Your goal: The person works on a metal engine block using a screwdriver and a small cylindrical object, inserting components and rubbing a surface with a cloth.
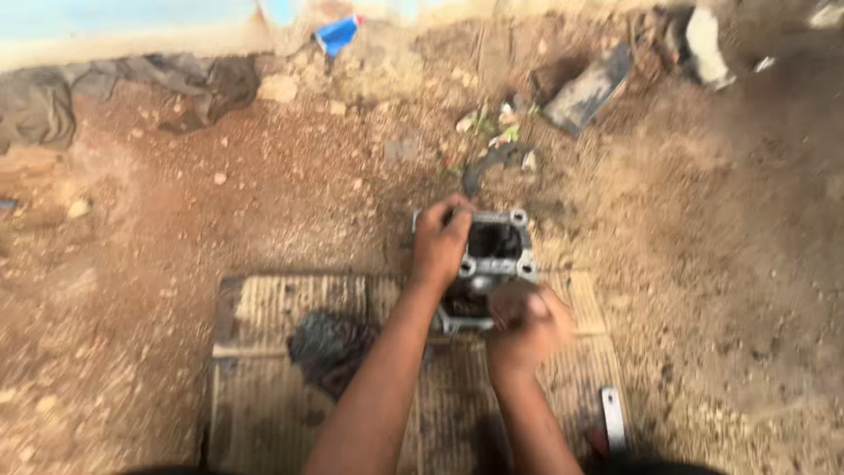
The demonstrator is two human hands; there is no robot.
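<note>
Head view looks straight down on a grey metal engine block (pixel 494 255), a boxy cast part with a dark round bore in its middle and round bosses at its corners. It stands at the far edge of a ribbed mat (pixel 272 352), partly over the mat and partly over the bare ground (pixel 721 264) beyond it.

The left hand (pixel 441 242) is closed over the far left corner of the block, with the fingers curled around the top edge and the thumb side pressed to the metal, so it holds the part firmly. The right hand (pixel 527 325) is at the near right corner of the block, with the fingers bent into a loose fist. It touches the metal, but it is blurred (the hand appears smeared), and I cannot tell if it grips the block itself or some small thing against it.

Just beside the left forearm, a dark crumpled rag (pixel 327 347) lies on the mat. Near the right forearm, at the lower edge of the mat, lies a flat light metal bar (pixel 613 418).

Farther away, the ground is reddish brown earth with small stones. A dark flat slab (pixel 587 91) rests well beyond the block, a grey cloth (pixel 114 88) lies at the far left, and a blue scrap (pixel 338 35) is near the pale wall at the top.
</note>
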